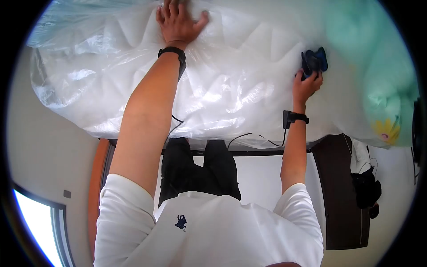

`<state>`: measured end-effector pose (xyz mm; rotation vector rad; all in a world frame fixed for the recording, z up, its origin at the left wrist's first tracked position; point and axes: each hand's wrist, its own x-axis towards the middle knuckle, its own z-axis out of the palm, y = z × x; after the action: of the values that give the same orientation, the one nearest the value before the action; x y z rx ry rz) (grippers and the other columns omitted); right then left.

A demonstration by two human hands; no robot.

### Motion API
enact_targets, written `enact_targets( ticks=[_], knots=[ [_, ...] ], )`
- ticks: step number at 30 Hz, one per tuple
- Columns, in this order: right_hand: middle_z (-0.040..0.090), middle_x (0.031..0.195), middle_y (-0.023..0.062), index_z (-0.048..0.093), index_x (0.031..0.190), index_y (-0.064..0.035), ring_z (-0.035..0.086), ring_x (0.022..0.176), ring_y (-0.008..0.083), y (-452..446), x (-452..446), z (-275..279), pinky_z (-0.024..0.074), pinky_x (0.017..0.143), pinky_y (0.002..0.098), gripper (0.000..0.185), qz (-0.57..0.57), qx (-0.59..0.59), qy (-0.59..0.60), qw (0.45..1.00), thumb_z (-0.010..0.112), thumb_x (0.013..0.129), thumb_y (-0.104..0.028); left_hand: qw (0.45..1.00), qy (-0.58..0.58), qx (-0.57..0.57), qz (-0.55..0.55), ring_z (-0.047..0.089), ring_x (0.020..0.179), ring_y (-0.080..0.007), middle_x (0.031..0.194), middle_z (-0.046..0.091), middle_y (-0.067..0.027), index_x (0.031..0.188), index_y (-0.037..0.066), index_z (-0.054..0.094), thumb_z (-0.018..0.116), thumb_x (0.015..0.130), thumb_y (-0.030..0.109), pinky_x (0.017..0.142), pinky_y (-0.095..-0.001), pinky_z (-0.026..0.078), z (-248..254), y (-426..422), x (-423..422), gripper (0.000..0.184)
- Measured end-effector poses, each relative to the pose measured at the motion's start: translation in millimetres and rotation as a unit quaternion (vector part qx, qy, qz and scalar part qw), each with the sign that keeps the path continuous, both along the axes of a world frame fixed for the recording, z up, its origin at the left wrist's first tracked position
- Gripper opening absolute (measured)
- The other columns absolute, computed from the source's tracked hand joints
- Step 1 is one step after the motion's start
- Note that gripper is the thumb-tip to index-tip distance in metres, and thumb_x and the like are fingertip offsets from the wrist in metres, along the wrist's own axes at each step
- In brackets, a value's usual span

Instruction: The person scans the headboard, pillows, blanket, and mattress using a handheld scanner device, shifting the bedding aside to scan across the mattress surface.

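Observation:
A white, padded surface under clear, wrinkled plastic sheeting (231, 84) stretches in front of me. My left hand (179, 24) lies flat on it near the top of the view, fingers spread, holding nothing. Farther right, my right hand (308, 86) is closed around a small dark blue handheld object (315, 58) that is at the plastic; its exact kind is unclear. Whether the object presses on the sheeting cannot be made out. Black bands with devices sit on both wrists, such as the left wristband (180, 55) and the right wrist device (291, 118).
Green translucent material (378, 66) with a yellow flower print (386, 130) covers the right side. Thin black cables (255, 135) run from my wrists toward my body. Another person (367, 187) appears at the far right beside a dark brown panel (340, 200). A bright window (38, 227) is lower left.

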<state>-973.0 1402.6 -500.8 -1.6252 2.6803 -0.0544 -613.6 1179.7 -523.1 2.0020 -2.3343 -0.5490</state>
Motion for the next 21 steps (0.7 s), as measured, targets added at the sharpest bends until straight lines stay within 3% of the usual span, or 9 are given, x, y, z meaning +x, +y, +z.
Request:
enact_targets(
  ticks=[2,5,8,12,17,21],
  knots=[
    [0.050,0.127,0.0239,0.055,0.119,0.0016,0.047,0.115,0.0420,22,-21,0,0.0402,0.094,0.0535,0.048,-0.036,0.003,0.006,0.999,0.067,0.084,-0.029,0.996,-0.026,-0.076,-0.026,0.037,0.134,-0.0437,0.136,0.047,-0.0261,0.129,-0.005,0.050,0.061,0.083,0.050,0.111,-0.0592,0.026,-9,4,2,0.073],
    [0.048,0.126,0.0250,0.051,0.124,0.0050,0.047,0.114,0.0433,54,-29,-8,0.0401,0.095,0.0536,0.053,-0.107,-0.028,-0.010,0.994,0.065,0.085,-0.028,0.996,-0.005,-0.085,-0.016,0.036,0.135,-0.0423,0.137,0.048,-0.0238,0.129,-0.003,0.050,0.061,0.083,0.051,0.111,-0.0590,0.026,-5,1,-1,0.072],
    [0.046,0.124,0.0284,0.047,0.127,0.0101,0.047,0.112,0.0443,92,-10,-16,0.0402,0.097,0.0520,0.058,-0.149,-0.054,0.014,0.987,0.063,0.089,-0.030,0.996,-0.017,-0.087,-0.026,0.038,0.135,-0.0406,0.138,0.048,-0.0213,0.130,-0.001,0.051,0.063,0.083,0.050,0.111,-0.0584,0.027,-7,0,-1,0.070],
    [0.044,0.125,0.0285,0.040,0.133,0.0110,0.048,0.111,0.0457,154,44,-20,0.0430,0.094,0.0529,0.064,-0.303,0.009,-0.028,0.952,0.058,0.089,-0.032,0.991,0.031,-0.126,-0.015,0.037,0.136,-0.0397,0.138,0.049,-0.0201,0.130,0.000,0.051,0.064,0.083,0.049,0.111,-0.0579,0.027,-9,5,3,0.069],
    [0.043,0.127,0.0286,0.039,0.134,0.0095,0.048,0.110,0.0449,197,80,-24,0.0436,0.091,0.0540,0.063,-0.290,0.022,-0.050,0.955,0.057,0.090,-0.032,0.979,0.063,-0.175,-0.088,0.035,0.138,-0.0373,0.142,0.046,-0.0199,0.135,0.001,0.048,0.061,0.086,0.046,0.113,-0.0558,0.025,-14,-4,-3,0.067],
    [0.042,0.128,0.0285,0.039,0.134,0.0080,0.048,0.110,0.0456,218,92,-11,0.0437,0.090,0.0546,0.060,-0.251,0.005,-0.069,0.965,0.058,0.092,-0.030,0.986,0.067,-0.116,-0.096,0.027,0.144,-0.0354,0.150,0.039,-0.0195,0.142,0.004,0.042,0.057,0.090,0.047,0.117,-0.0545,0.020,-3,-1,-6,0.069]
  ],
)
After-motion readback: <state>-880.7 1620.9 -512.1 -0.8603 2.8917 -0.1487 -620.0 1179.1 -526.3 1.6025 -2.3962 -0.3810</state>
